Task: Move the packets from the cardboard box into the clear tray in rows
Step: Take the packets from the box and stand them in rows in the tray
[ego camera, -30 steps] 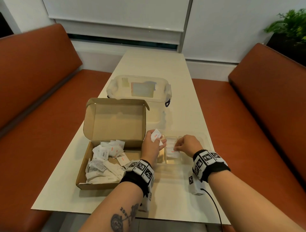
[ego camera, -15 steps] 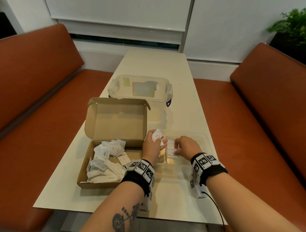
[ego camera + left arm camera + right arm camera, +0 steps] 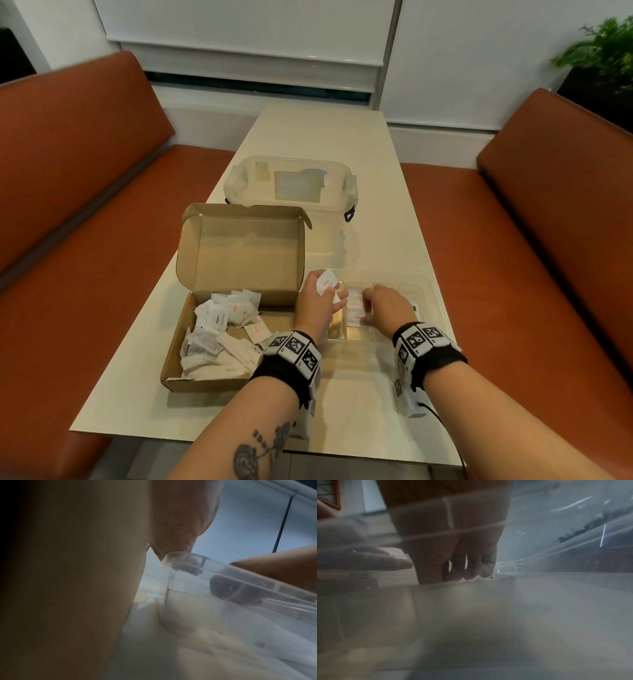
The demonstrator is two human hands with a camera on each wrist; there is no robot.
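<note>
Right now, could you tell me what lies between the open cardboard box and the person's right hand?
In the head view, the left hand holding white packets lies between the cardboard box and the right hand.

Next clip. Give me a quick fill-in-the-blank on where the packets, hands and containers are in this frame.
1. The left hand holds a white ____ above the tray's left end.
2. The right hand reaches into the clear ____.
3. The loose packets lie in the cardboard ____, whose lid stands open.
4. The lidded clear bin sits ____ the cardboard box, farther from the person.

Missing words: packet; tray; box; behind
</note>
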